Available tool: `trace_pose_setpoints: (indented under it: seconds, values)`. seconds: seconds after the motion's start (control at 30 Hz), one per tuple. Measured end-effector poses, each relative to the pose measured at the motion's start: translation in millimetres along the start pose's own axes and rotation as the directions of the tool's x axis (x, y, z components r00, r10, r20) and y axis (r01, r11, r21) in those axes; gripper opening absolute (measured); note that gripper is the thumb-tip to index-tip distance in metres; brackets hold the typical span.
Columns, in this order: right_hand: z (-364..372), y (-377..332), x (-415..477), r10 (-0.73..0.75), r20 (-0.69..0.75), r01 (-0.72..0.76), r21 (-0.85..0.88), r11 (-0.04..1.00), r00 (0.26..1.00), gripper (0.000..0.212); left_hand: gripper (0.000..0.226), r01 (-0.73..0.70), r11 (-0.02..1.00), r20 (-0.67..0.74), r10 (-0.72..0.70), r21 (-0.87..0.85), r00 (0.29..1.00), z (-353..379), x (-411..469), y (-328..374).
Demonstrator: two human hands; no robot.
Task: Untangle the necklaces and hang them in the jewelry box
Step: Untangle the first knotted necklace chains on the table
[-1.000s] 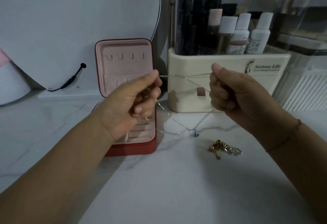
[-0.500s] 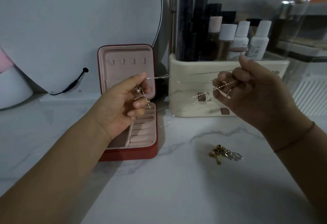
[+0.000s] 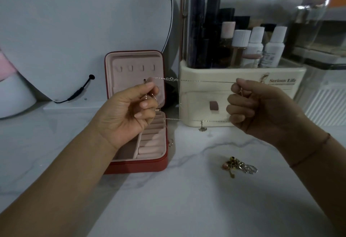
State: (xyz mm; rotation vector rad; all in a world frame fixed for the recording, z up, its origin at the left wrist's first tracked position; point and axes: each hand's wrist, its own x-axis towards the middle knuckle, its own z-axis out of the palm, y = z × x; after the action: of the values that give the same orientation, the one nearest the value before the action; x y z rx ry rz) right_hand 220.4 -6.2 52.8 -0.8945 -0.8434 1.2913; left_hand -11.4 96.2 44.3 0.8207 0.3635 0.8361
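**Step: draw the chain straight before hanging it**

The left hand (image 3: 129, 113) and right hand (image 3: 262, 109) each pinch the thin necklace (image 3: 204, 81) between closed fingers, stretched level above the desk (image 3: 187, 208). Keep tension light (the links are fine); carry one end left to the hooks (image 3: 136, 68) in the jewelry box (image 3: 116, 64) lid.

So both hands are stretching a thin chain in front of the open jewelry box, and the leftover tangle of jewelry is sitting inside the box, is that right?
Not quite. The head view shows the tangle of jewelry lying on the marble counter, right of the jewelry box, not inside. The left hand and right hand do stretch the chain.
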Motion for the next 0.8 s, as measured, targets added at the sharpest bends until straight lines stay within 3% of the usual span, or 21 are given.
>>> trace_pose_setpoints:
  seconds: [0.1, 0.43, 0.6, 0.8]
  values:
    - [-1, 2, 1, 0.028, 0.021, -0.028, -0.017, 0.999, 0.999, 0.011, 0.021, 0.009, 0.999, 0.078, -0.005, -0.045, 0.997, -1, -1, 0]
    - [2, 8, 1, 0.130, 0.073, -0.114, -0.187, 0.976, 0.989, 0.010, 0.028, 0.013, 1.000, 0.147, -0.017, 0.027, 0.989, 5, -4, 1]
    - [2, 17, 2, 0.110, 0.309, -0.058, -0.173, 0.983, 0.945, 0.013, 0.029, 0.021, 0.985, 0.162, -0.049, 0.174, 0.986, 11, -8, -6]
    - [7, 5, -1, 0.048, 0.527, -0.002, -0.088, 0.996, 0.849, 0.042, 0.018, 0.085, 0.931, 0.101, -0.129, 0.356, 0.986, 15, -9, -19]
